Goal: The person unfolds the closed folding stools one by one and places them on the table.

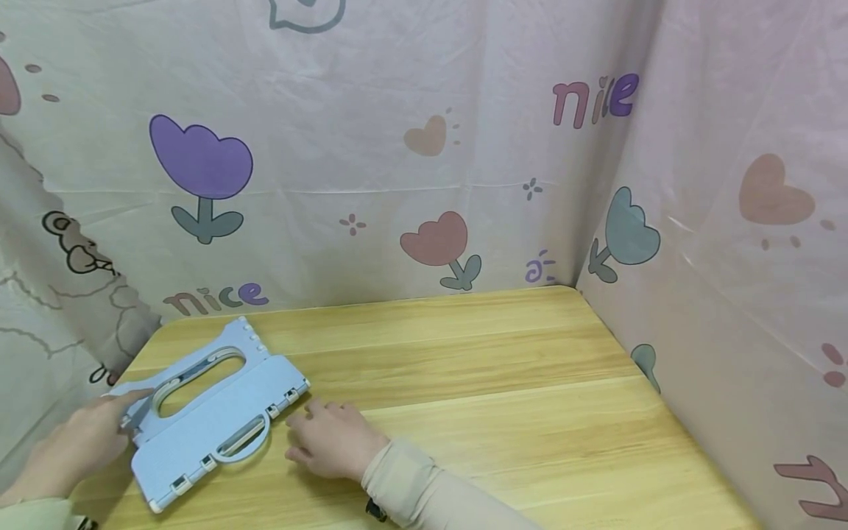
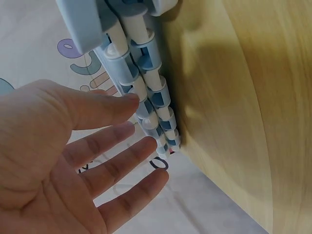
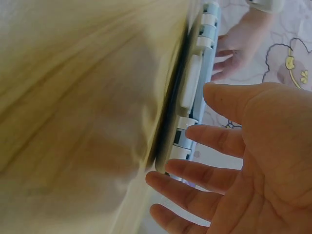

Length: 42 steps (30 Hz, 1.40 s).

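Observation:
A light blue folding plastic stool (image 1: 218, 419), folded flat, lies slantwise at the table's left side in the head view. It has a long handle slot and a smaller loop on its near edge. My left hand (image 1: 86, 445) is at its left end, index finger reaching over the edge. In the left wrist view, that hand's loosely spread fingers are beside the white and blue hinges (image 2: 141, 63). Beside the stool's right edge my right hand (image 1: 338, 442) hovers low or rests on the table, fingers slightly bent, holding nothing. Whether its fingertips touch the stool cannot be told.
The stool lies on a light wood-grain table (image 1: 530, 412). Printed cloth (image 1: 344, 132) hangs behind the table and along both sides. The table's back left corner is close behind the stool.

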{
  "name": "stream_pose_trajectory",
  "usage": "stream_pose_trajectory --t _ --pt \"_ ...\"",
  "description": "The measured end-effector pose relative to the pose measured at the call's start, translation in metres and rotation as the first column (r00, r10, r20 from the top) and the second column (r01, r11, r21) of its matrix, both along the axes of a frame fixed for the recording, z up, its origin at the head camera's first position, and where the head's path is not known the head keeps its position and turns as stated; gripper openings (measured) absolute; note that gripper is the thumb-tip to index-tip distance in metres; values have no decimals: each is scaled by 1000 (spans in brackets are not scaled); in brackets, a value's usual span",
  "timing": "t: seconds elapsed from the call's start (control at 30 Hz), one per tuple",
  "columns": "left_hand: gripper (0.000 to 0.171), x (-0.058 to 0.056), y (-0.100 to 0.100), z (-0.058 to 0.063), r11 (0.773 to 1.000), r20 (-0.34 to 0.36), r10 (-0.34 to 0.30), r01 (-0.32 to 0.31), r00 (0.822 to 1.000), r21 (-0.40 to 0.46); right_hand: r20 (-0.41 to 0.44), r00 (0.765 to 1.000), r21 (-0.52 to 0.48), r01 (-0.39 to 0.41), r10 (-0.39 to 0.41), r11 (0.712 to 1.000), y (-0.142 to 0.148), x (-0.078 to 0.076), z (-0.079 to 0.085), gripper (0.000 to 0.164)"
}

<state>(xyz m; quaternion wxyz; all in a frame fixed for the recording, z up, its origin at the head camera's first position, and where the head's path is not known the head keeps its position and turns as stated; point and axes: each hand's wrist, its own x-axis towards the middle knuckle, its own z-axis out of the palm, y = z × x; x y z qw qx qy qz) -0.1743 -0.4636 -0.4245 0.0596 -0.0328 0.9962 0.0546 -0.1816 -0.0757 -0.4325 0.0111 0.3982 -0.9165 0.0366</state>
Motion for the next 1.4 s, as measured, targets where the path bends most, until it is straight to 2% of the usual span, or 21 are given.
stream_pose_trajectory --t 0.13,0.3,0.57,0.83,1.13,1.4 --pt "60 -2 -1 -2 1000 24 12 -12 1000 6 -17 1000 7 -3 3 1000 -3 1 -2 39" --pt "57 -1 2 5 1000 36 0 0 999 13 -23 1000 16 -1 2 1000 -7 1 -5 30" --pt "51 -1 5 8 999 103 24 -26 994 23 -3 1000 27 -1 1 1000 -12 1 -7 31" --pt "52 -4 0 0 999 115 33 -37 993 28 -11 1000 46 7 -6 999 -18 4 -10 28" --pt "52 -3 4 1 997 141 62 -67 988 30 -24 1000 58 5 -3 998 -24 4 -9 28" --pt "52 -3 3 -1 998 104 51 -53 993 22 -49 999 51 -7 9 999 -28 0 -10 24"
